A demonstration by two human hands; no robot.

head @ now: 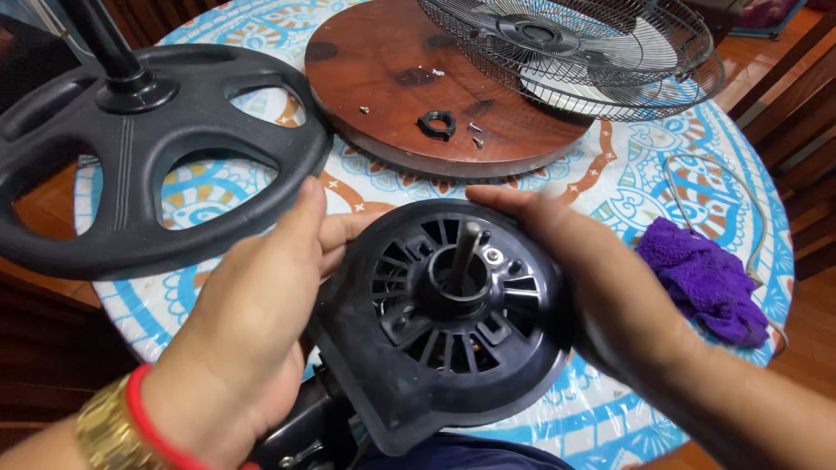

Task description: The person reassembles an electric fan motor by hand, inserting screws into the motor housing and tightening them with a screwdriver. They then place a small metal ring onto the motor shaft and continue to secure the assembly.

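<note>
Round table (627, 174) with a blue patterned cover was your bench, wooden floor showing around it. Judging by how things lay, you were well into the teardown: the wire fan cage (575, 52) was already off and parked on the brown wooden disc (392, 78) at the top of the frame, with a small black ring nut (436, 124) and a few loose screws (475, 132) lying on that disc just below it. The black stand base (148, 148) with its pole sat at the upper left, and a purple rag (705, 278) lay at the right edge beside a grey cord (740, 187).

What looked left was the motor itself. You had the black motor housing (444, 331) at lower centre, vents and bare shaft (463, 248) facing up at you, none of its own cover opened as far as I could see.

Your left hand (248, 322) was wrapped around its left rim, thumb up along the edge. Your right hand (601, 296) cupped the right rim, fingers curled over the top. So both hands were closed on the housing, which sat right between them, low over the near edge of the table.
</note>
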